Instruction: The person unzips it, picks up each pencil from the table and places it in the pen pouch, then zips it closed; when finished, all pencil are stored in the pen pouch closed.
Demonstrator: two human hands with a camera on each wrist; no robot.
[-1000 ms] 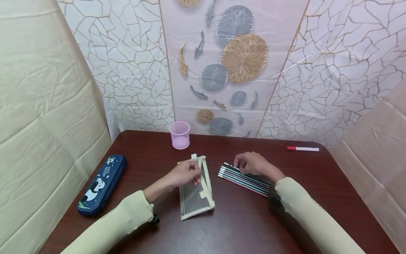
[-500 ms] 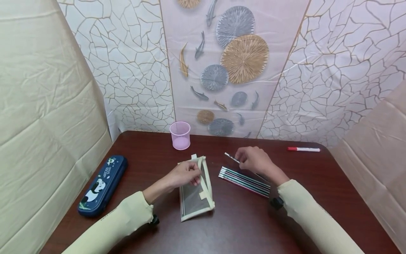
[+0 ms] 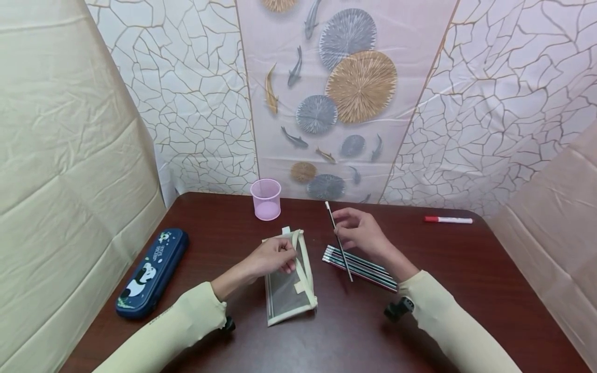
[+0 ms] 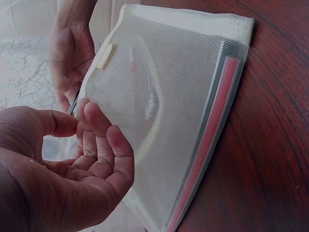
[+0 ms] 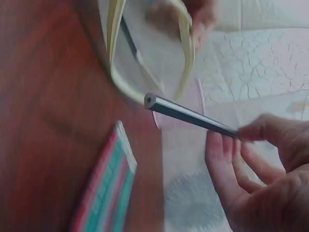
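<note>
My left hand (image 3: 275,255) pinches the open zip edge of a cream mesh pencil pouch (image 3: 286,298) lying on the table. In the left wrist view a red pencil (image 4: 210,125) and a dark one show through the mesh along the pouch's bottom. Thumb and fingertips of my right hand (image 3: 361,233) pinch a dark pencil (image 5: 188,115) near its middle, eraser end up and its other end slanting down toward me. Beneath it several striped pencils (image 3: 368,272) lie side by side, white eraser ends toward the pouch.
A navy panda pencil case (image 3: 151,272) lies at the left. Behind the pouch stands a pink mesh cup (image 3: 267,208), near the back edge of the brown table (image 3: 345,331). A red-capped marker (image 3: 449,220) lies at the back right.
My right hand has lifted the dark pencil from the row and swung it from lying nearly along the others to a steep slant. The left hand stays at the pouch.
</note>
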